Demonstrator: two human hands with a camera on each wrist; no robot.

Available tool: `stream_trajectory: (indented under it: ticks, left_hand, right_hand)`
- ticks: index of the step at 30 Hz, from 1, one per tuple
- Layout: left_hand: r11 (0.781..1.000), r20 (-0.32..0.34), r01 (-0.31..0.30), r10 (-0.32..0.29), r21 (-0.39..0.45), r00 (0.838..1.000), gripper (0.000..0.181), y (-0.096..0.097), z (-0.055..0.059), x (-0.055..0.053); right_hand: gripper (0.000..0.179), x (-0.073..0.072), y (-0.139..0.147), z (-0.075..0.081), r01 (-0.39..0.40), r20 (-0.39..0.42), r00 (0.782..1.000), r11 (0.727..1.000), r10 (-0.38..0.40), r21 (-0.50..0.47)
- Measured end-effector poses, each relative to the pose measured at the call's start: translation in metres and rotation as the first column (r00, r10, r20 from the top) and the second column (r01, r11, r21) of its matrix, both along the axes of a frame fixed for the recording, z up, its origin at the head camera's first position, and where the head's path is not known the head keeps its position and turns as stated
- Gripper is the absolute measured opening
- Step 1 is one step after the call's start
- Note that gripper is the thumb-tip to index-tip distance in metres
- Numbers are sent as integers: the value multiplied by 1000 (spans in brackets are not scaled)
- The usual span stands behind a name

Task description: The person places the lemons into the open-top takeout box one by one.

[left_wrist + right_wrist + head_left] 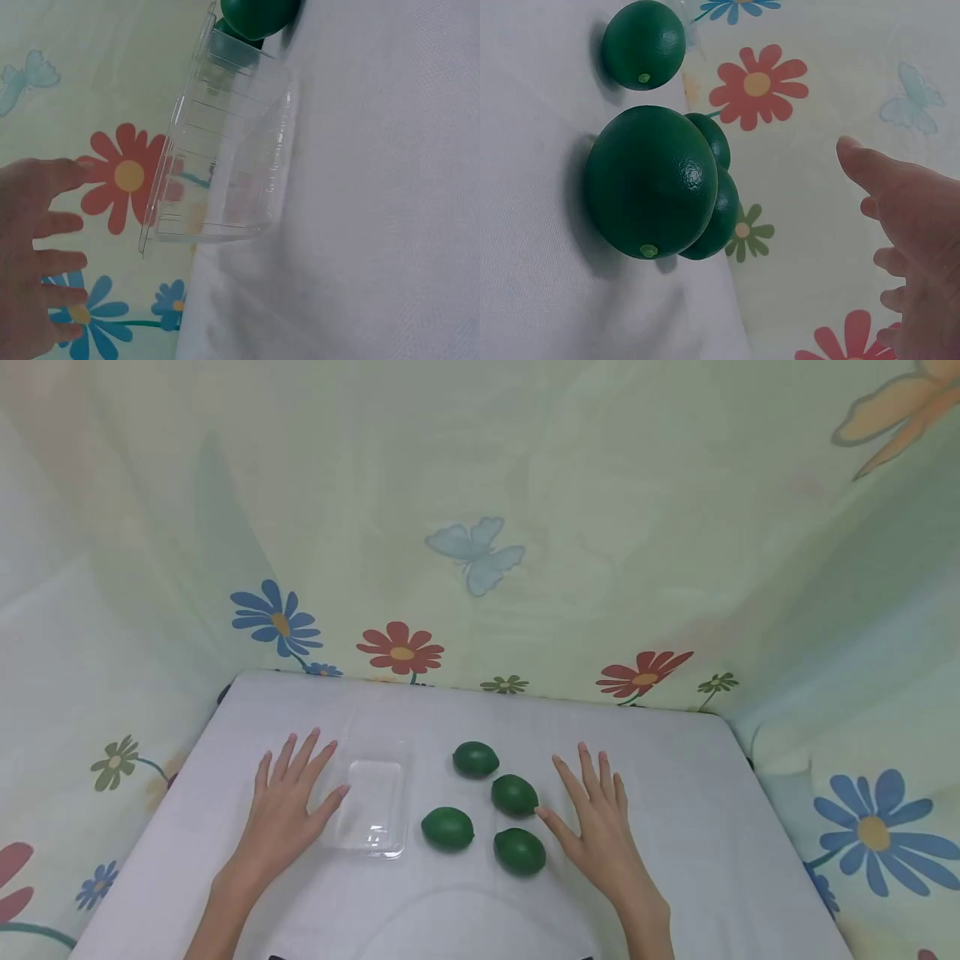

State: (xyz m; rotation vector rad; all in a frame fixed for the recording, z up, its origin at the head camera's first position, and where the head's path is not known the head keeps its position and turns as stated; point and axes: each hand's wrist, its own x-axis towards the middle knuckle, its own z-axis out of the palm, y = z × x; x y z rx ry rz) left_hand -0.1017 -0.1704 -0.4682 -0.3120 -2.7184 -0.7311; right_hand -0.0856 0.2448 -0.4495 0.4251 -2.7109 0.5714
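Observation:
My left hand hovers with fingers spread at the left side of a clear plastic container, its thumb overlapping the rim in the head view. In the left wrist view the container has ribbed, see-through walls, and my left hand is apart from it. Several dark green limes lie loosely grouped on the table right of the container. My right hand, fingers spread and holding nothing, is just right of them. A large lime partly hides two others in the right wrist view.
A white cloth covers the table. Behind it and along both sides hangs a pale curtain printed with flowers and butterflies. The table's far edge runs close to this curtain.

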Motion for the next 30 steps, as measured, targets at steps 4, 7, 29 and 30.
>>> stream_trajectory:
  ticks: [4, 7, 29, 30]
  left_hand:
    - [988, 162, -73, 51, 136, 985, 59, -5, -1, -3]
    - [960, 287, -142, 69, 241, 956, 57, -10, -5, -4]
    - [777, 532, -308, -40, 549, 846, 40, -11, -38, -16]
    - [773, 530, -309, -41, 554, 847, 38, -11, -38, -16]
  right_hand:
    - [81, 0, 0, 2, 3, 5, 1000, 1000, -3, -6]
    - [80, 1, 0, 3, 3, 10, 1000, 1000, -3, -9]
    - [74, 4, 1, 3, 14, 23, 1000, 999, -13, -35]
    - [74, 4, 1, 3, 14, 22, 1000, 999, -13, -35]
